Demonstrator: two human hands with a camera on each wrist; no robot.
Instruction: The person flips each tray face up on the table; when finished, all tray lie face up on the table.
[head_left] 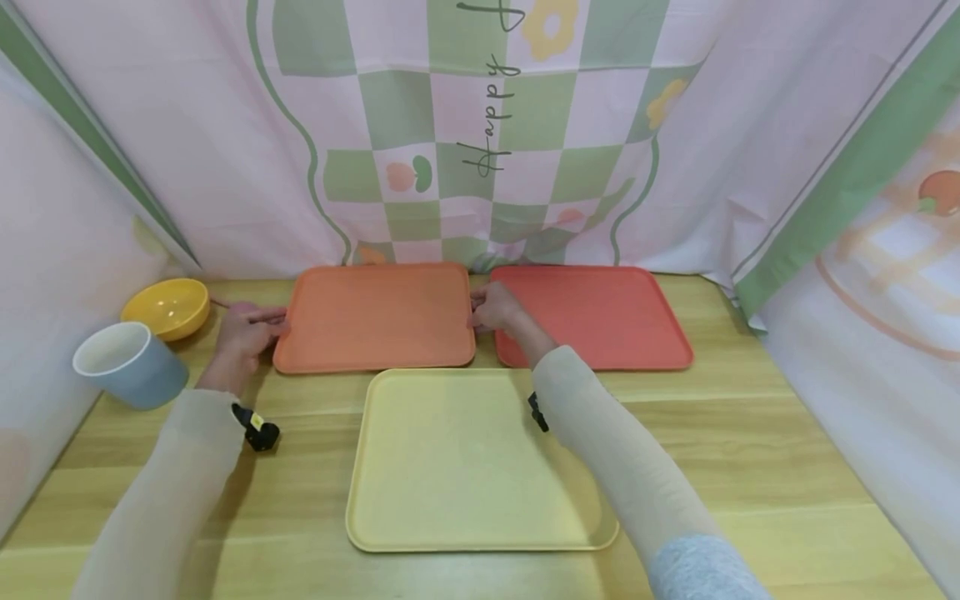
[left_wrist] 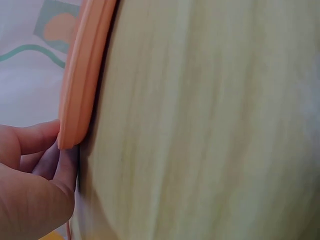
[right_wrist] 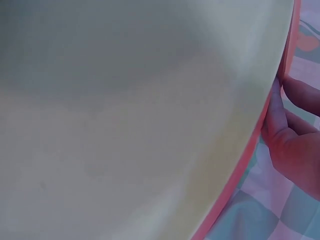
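An orange tray (head_left: 378, 317) lies flat at the back of the table, left of the middle. My left hand (head_left: 243, 342) grips its left edge; in the left wrist view, fingers and thumb meet at the rim's end. At the tray's right edge, my right hand (head_left: 498, 307) holds the rim between thumb and fingers, partly hidden behind the yellow tray in the right wrist view. A red tray (head_left: 600, 317) lies just right of that hand, and the right wrist passes over its left edge. Nearer to me is a pale yellow tray (head_left: 465, 467), with the right forearm above its right side.
On the left stand a yellow bowl (head_left: 168, 308) and a blue cup (head_left: 142, 371), the cup beside the left forearm. A small pink item (head_left: 242, 307) shows partly behind the left hand. A patterned curtain (head_left: 465, 125) hangs along the table's back edge.
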